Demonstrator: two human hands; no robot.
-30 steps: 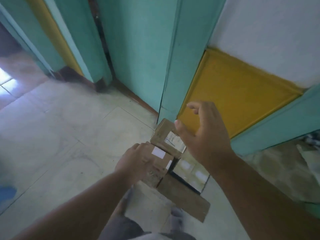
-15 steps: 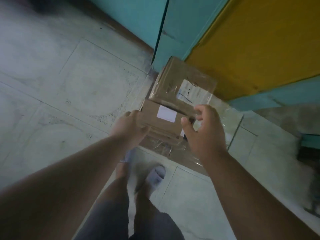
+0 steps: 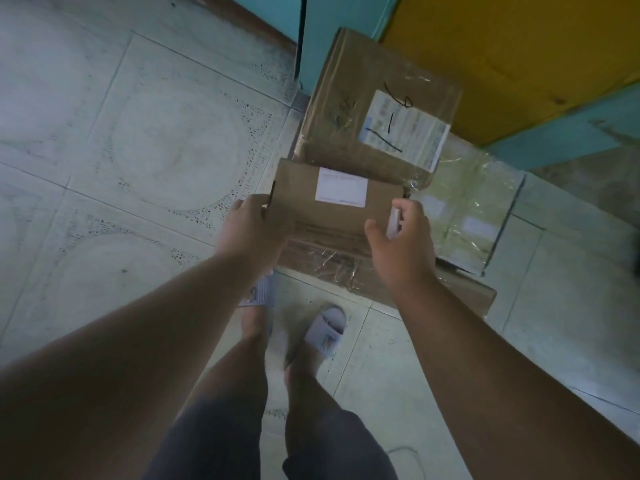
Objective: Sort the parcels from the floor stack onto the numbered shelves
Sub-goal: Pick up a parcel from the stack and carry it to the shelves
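A small brown cardboard parcel (image 3: 332, 206) with a white label lies on top of the floor stack. My left hand (image 3: 251, 230) grips its left edge and my right hand (image 3: 401, 237) grips its right edge, thumb on top. Behind it sits a larger brown parcel (image 3: 374, 105) wrapped in clear tape, its label marked "1-6" in black pen. A tape-wrapped parcel (image 3: 474, 209) with small white labels lies to the right. Flat brown cardboard (image 3: 460, 296) shows beneath the stack.
The stack stands on pale floor tiles (image 3: 138, 161) against a teal wall corner (image 3: 332, 15) and a yellow panel (image 3: 502, 53). My feet in light slippers (image 3: 325, 330) stand just in front of the stack. No shelves are in view.
The view has tilted down and closer to the stack. My right hand dropped from the larger parcel's near edge to the small parcel's right edge; both hands now hold the small parcel.
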